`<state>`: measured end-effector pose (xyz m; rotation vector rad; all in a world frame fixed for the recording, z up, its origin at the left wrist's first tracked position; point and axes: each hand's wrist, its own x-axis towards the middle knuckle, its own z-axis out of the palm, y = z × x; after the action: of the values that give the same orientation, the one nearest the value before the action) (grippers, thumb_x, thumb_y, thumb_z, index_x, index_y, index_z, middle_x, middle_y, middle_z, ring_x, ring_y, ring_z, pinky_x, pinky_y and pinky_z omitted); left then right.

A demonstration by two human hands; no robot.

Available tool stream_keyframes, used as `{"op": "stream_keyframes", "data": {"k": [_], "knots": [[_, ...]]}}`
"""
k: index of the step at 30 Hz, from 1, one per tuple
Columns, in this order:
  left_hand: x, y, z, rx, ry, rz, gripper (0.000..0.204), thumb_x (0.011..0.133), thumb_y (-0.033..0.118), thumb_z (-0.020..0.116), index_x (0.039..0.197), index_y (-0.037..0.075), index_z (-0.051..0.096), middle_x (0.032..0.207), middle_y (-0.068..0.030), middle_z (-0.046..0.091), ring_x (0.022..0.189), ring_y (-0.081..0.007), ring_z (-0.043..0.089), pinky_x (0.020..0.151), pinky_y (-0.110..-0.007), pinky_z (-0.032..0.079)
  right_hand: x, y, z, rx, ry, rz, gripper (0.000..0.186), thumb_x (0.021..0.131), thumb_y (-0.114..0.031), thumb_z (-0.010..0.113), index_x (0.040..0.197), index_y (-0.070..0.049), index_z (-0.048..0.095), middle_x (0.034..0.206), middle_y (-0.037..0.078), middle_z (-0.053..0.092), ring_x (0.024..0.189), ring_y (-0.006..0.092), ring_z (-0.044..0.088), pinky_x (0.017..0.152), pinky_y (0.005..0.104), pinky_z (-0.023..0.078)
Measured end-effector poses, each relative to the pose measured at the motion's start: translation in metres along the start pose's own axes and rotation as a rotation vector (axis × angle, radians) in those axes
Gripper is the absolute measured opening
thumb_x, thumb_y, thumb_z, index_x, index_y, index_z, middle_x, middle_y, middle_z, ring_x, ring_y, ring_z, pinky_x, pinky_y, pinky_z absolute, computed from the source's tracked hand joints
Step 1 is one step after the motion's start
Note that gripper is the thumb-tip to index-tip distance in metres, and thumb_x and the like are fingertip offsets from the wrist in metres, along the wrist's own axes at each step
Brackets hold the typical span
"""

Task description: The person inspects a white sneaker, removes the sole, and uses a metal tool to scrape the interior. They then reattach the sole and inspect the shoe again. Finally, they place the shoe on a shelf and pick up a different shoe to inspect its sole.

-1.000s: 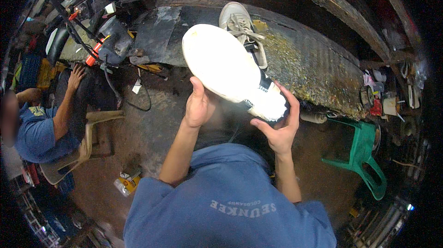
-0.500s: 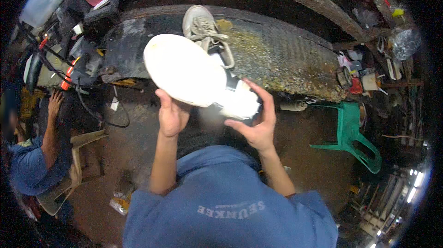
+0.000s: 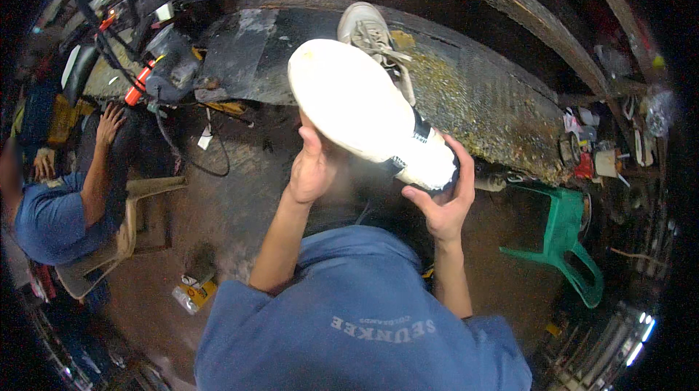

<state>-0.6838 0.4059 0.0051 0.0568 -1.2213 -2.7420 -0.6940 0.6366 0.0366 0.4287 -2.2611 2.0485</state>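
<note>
I hold a shoe (image 3: 348, 96) with its broad white sole turned up toward me, dark toward the narrower end at the right. My left hand (image 3: 309, 169) grips its lower left side, thumb up, other fingers hidden behind it. My right hand (image 3: 448, 202) wraps round the narrow end with thumb and fingers. Just beyond, a grey-white laced sneaker (image 3: 358, 23) rests on the dark, stained workbench (image 3: 240, 52), partly hidden by the held shoe.
A co-worker in blue (image 3: 54, 220) sits on a beige chair (image 3: 131, 227) at the left, near cables and an orange tool (image 3: 138, 87). A green plastic chair (image 3: 564, 223) stands right. Wooden beams (image 3: 524, 5) cross behind the bench; a yellow package (image 3: 196, 293) lies on the floor.
The whole view swung, putting everything further left half a second ago, and has swung back. My grip on the shoe looks much the same throughout.
</note>
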Motion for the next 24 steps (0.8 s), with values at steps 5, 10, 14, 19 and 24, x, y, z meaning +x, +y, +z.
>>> {"op": "stream_keyframes", "data": {"k": [5, 10, 14, 19, 24], "knots": [[0.011, 0.010, 0.007, 0.087, -0.212, 0.079, 0.097, 0.104, 0.064, 0.055, 0.171, 0.020, 0.000, 0.169, -0.0252, 0.027, 0.150, -0.0383, 0.041, 0.120, -0.056, 0.037, 0.009, -0.002, -0.022, 0.055, 0.227, -0.016, 0.097, 0.067, -0.004, 0.094, 0.151, 0.002, 0.046, 0.144, 0.016, 0.055, 0.132, 0.0268, 0.056, 0.116, 0.0405, 0.043], [0.010, 0.004, 0.018, -0.050, -0.233, 0.010, 0.125, 0.086, 0.010, 0.085, 0.170, 0.023, -0.007, 0.162, -0.0201, 0.036, 0.149, -0.0367, 0.042, 0.118, -0.056, 0.044, 0.006, -0.001, -0.028, -0.121, 0.138, -0.171, 0.099, 0.065, -0.009, 0.099, 0.149, -0.001, 0.047, 0.153, 0.022, 0.052, 0.140, 0.0334, 0.053, 0.118, 0.0463, 0.042], [0.008, 0.000, 0.022, 0.023, -0.130, 0.082, 0.122, 0.084, -0.005, 0.079, 0.167, 0.022, -0.007, 0.162, -0.0203, 0.034, 0.149, -0.0367, 0.041, 0.115, -0.057, 0.048, 0.009, -0.001, -0.016, -0.268, 0.039, -0.311, 0.103, 0.067, -0.032, 0.100, 0.151, -0.003, 0.047, 0.157, 0.025, 0.049, 0.144, 0.0372, 0.050, 0.120, 0.0502, 0.040], [0.008, 0.006, 0.017, 0.017, -0.101, 0.103, 0.119, 0.083, -0.006, 0.078, 0.166, 0.018, -0.004, 0.162, -0.0204, 0.033, 0.150, -0.0364, 0.041, 0.118, -0.056, 0.045, 0.011, -0.002, 0.004, 0.312, 0.112, -0.080, 0.096, 0.091, -0.071, 0.063, 0.153, 0.000, 0.045, 0.159, 0.021, 0.048, 0.145, 0.0356, 0.048, 0.123, 0.0488, 0.035], [0.009, 0.006, 0.018, 0.119, -0.115, 0.180, 0.117, 0.082, -0.005, 0.076, 0.166, 0.015, -0.002, 0.162, -0.0201, 0.034, 0.151, -0.0352, 0.041, 0.121, -0.053, 0.040, -0.005, 0.010, 0.004, 0.847, 0.127, 0.456, 0.081, 0.108, -0.067, 0.035, 0.154, -0.002, 0.047, 0.152, 0.017, 0.056, 0.138, 0.0352, 0.055, 0.108, 0.0574, 0.050]]}}
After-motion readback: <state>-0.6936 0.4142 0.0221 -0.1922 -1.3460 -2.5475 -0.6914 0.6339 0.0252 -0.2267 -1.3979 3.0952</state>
